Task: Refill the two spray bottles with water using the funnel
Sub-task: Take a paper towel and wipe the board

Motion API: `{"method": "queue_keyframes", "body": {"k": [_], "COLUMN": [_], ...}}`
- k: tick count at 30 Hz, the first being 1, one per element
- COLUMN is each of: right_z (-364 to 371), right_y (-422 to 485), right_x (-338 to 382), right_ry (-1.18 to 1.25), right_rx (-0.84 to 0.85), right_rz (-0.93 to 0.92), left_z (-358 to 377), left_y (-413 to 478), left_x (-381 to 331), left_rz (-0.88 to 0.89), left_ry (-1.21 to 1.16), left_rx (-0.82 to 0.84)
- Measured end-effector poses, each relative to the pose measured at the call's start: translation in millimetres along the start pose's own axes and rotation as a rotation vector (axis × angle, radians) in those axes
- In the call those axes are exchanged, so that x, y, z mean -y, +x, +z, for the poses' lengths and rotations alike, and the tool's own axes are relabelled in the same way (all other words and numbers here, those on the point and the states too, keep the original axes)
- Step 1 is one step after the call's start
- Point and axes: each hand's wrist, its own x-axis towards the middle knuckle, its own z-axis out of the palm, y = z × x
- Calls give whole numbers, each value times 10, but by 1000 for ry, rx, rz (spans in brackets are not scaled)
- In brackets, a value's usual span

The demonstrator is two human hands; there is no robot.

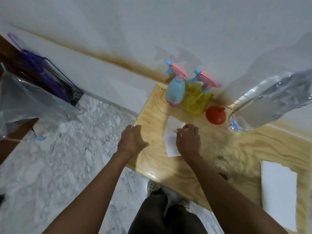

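Against the wall, the blue spray bottle (173, 91) and yellow spray bottle (197, 100) stood capped on the tabletop (219, 154), the red funnel (215, 117) just beside them, the big water bottle (270, 102) near. Right hand (188, 141) fingers pinched a white paper (170, 132); left hand (132, 141) lay spread, empty. She ought to flatten the paper first, I thought, to catch spills.

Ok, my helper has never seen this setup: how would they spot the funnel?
Find the wooden table against the white wall. At its back stand two spray bottles; right of the yellow spray bottle sits the funnel. It is the only red thing, small and round, lying mouth down.
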Motion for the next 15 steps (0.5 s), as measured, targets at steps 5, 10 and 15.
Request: {"method": "queue_keyframes", "body": {"k": [5, 10, 15], "right_z": [146, 123, 170], "right_y": [-25, -80, -78], "right_x": [10, -12, -56], "right_ry": [-258, -272, -211], "right_rx": [-45, -48, -9], "right_rz": [-43, -139, -339], "left_z": [105, 153, 168], "left_y": [215, 268, 266], "left_x": [184, 212, 216], "left_rz": [30, 46, 53], "left_ry": [21, -34, -71], "left_rx": [89, 87, 73]}}
